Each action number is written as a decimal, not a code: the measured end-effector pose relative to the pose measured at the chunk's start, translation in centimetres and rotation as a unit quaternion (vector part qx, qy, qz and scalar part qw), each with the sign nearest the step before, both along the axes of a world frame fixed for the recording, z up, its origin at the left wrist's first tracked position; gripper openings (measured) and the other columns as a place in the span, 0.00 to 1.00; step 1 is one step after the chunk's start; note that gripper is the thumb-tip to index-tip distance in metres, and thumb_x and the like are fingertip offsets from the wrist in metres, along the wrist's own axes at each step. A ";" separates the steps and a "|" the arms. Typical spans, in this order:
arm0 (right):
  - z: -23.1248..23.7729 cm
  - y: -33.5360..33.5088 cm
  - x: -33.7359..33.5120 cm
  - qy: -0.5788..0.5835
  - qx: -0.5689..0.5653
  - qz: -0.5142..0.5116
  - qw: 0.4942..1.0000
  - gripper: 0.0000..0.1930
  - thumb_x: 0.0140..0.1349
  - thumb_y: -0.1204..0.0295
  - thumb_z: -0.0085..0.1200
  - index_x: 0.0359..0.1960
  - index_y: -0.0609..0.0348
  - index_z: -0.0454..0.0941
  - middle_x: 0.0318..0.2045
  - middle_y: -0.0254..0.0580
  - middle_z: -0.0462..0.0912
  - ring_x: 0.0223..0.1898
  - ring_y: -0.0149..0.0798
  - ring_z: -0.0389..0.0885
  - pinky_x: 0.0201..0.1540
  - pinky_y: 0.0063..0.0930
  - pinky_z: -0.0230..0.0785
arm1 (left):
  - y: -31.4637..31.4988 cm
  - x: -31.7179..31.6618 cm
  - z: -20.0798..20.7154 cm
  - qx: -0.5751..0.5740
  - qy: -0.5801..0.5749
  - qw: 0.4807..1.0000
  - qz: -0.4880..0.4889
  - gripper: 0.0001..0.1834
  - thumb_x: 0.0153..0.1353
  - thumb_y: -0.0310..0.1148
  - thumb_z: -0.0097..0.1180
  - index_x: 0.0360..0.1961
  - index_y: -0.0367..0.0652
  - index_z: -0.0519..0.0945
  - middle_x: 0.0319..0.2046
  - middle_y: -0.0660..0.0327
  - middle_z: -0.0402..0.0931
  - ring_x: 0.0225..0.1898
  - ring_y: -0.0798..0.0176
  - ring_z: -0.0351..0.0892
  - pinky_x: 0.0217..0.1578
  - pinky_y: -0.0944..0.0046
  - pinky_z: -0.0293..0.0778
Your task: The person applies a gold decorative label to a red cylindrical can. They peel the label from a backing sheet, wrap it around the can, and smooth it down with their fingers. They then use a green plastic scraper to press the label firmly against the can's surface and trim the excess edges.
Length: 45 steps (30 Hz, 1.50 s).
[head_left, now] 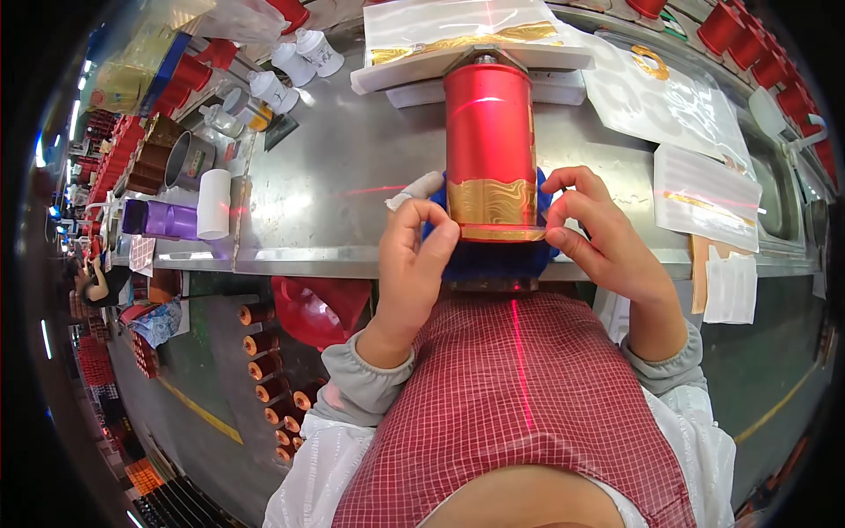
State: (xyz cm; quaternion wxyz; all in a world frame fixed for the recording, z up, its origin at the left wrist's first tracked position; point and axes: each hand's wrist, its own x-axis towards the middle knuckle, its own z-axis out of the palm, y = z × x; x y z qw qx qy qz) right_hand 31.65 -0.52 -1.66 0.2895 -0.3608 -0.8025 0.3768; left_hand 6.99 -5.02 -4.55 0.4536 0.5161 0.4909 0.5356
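A shiny red cylinder [489, 123] lies on its side in front of me, one end toward my apron. Around its near part runs a gold decal band [493, 201] with a wavy pattern. My left hand [412, 251] is closed at the band's left edge, thumb and forefinger bent against it; another finger wears a white wrap. At the right edge, my right hand [603, 231] pinches with thumb and fingertips against the band. Blue cloth [502, 262] shows beneath the cylinder's near end. Its far end meets a metal holder [484, 55].
Printed decal sheets [669, 97] and a stack of white sheets [707, 198] lie on the right of the steel bench [334, 185]. A white roll [214, 204], a purple container [167, 220] and white bottles [317, 53] stand left. Several copper-ended cylinders [264, 341] are on the floor.
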 end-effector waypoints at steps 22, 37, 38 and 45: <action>-0.2 0.0 1.0 -0.004 -0.014 0.009 1.000 0.06 0.64 0.72 0.56 0.33 0.56 0.72 0.49 0.43 0.70 0.53 0.42 0.68 0.56 0.32 0.62 | 0.6 1.6 -1.2 0.038 0.040 0.998 -0.014 0.25 0.64 0.34 0.59 0.56 0.40 0.61 0.60 0.51 0.61 0.63 0.59 0.61 0.65 0.58 0.57; -0.4 0.4 1.7 0.037 -0.096 0.034 0.994 0.08 0.67 0.68 0.54 0.33 0.59 0.72 0.47 0.43 0.71 0.49 0.43 0.69 0.55 0.33 0.63 | -0.5 0.4 -1.2 0.282 0.129 0.950 0.029 0.12 0.67 0.26 0.54 0.49 0.41 0.67 0.50 0.53 0.73 0.55 0.58 0.71 0.68 0.45 0.56; -0.5 0.5 1.8 0.045 -0.104 0.043 0.993 0.09 0.67 0.67 0.54 0.33 0.59 0.72 0.46 0.43 0.71 0.48 0.41 0.69 0.54 0.31 0.63 | -0.6 0.0 -0.9 0.308 0.198 0.930 0.015 0.11 0.66 0.25 0.54 0.47 0.42 0.68 0.47 0.53 0.75 0.54 0.56 0.72 0.67 0.43 0.57; -1.7 1.2 2.6 0.097 -0.139 0.079 0.982 0.14 0.64 0.61 0.59 0.31 0.58 0.73 0.46 0.41 0.71 0.46 0.34 0.69 0.50 0.27 0.62 | 0.2 -0.2 0.8 0.410 0.349 0.842 -0.031 0.11 0.54 0.22 0.62 0.39 0.44 0.77 0.37 0.57 0.82 0.50 0.51 0.78 0.57 0.42 0.72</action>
